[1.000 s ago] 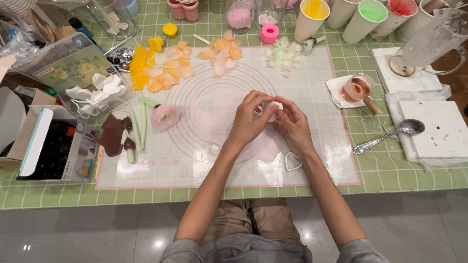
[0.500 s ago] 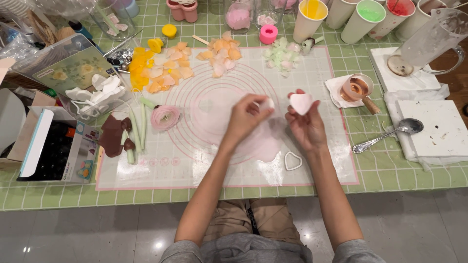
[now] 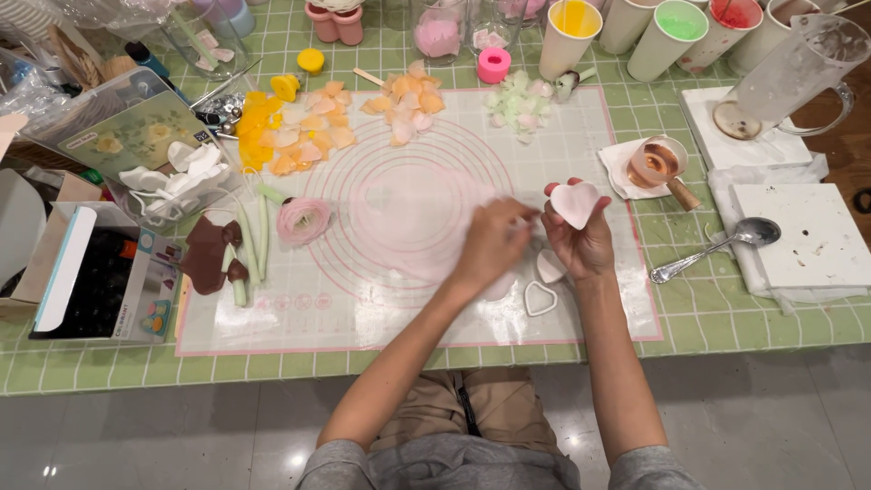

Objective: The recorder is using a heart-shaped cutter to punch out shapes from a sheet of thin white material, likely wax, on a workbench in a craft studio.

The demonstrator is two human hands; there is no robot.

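1. The right hand pinches a pale pink heart-shaped petal upright between its fingertips, above the silicone mat.
2. The left hand is curled just beside it, fingertips toward the right hand; whether it grips anything I cannot tell.
3. A white heart-shaped cutter lies on the mat below the hands.
4. A thin pink rolled sheet spreads left of the hands.
5. A pink rose sits further left; a spoon rests on the green tiled counter.
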